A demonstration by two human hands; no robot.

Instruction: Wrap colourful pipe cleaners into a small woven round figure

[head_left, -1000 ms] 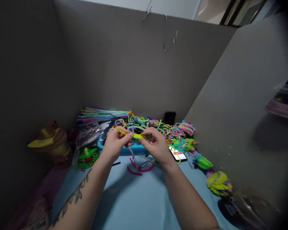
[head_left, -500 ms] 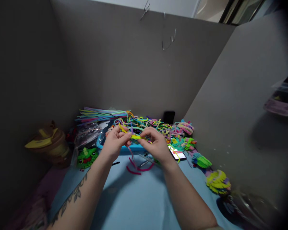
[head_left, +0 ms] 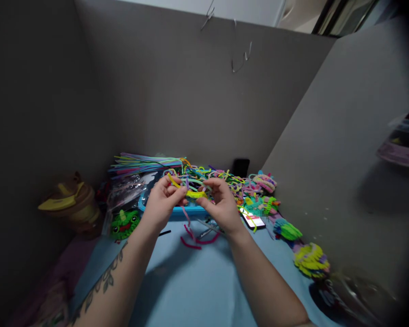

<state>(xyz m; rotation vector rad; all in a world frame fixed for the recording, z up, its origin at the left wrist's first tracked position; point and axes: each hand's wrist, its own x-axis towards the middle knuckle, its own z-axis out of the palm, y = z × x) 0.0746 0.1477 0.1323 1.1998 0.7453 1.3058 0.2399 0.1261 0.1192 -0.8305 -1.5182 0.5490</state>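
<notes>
Yellow pipe cleaner stretches between my hands, above the front of a blue tray. Its left part is pinched in my left hand, and one end sticks up past the fingers. My right hand has its thumb on the right end, with the index finger raised and the other fingertips partly hidden. A short purple piece stands up beside the left thumb. Below the hands, pink pipe cleaners and scissors lie on the blue cloth.
Tangled pipe cleaners heap over the tray, with a straight bundle behind left. A green frog-like figure sits left, near a brown pot. To the right are a lit phone and fuzzy pieces. Grey walls enclose the table.
My right index finger has lifted and spread from the thumb, baring more of the yellow pipe cleaner's right end. The left hand keeps its pinch. The view has shifted slightly.
</notes>
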